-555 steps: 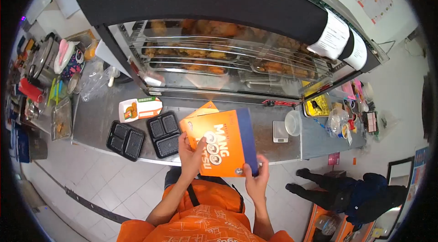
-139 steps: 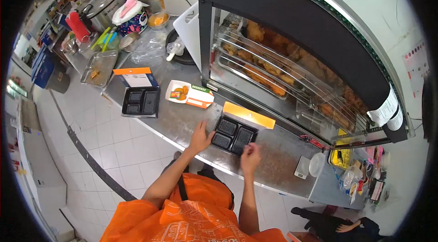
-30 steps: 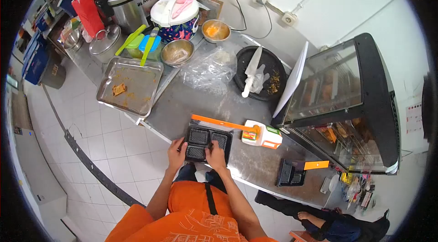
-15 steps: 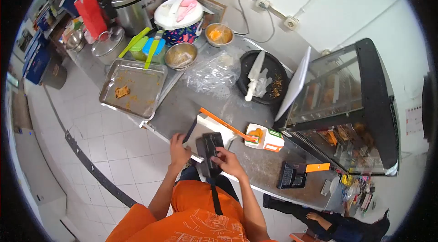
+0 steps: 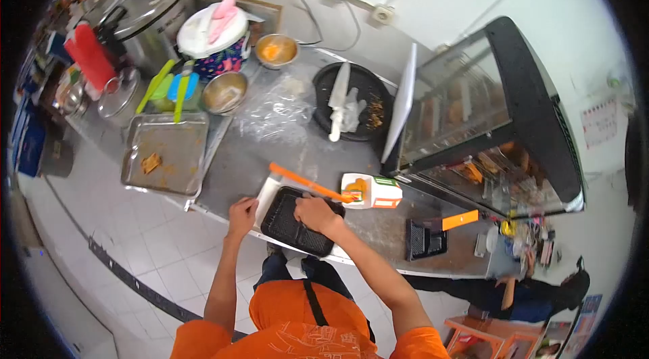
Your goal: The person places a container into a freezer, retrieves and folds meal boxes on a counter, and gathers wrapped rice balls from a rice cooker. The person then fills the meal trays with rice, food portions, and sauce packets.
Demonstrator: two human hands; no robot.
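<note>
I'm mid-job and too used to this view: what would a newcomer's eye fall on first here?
Probably the bare knife, lying on the round black dish, white handle nearest the camera. Then the glass-sided food cabinet at the right, and the black tray under the right hand, at the near edge of the counter.

On the metal counter (image 5: 389,234), a plastic bag (image 5: 274,112) is laid left of a black dish (image 5: 366,87). A food carton (image 5: 387,193) is set nearer.

One head-worn view; looks forward and steeply down, near the counter (image 5: 304,149).
</note>
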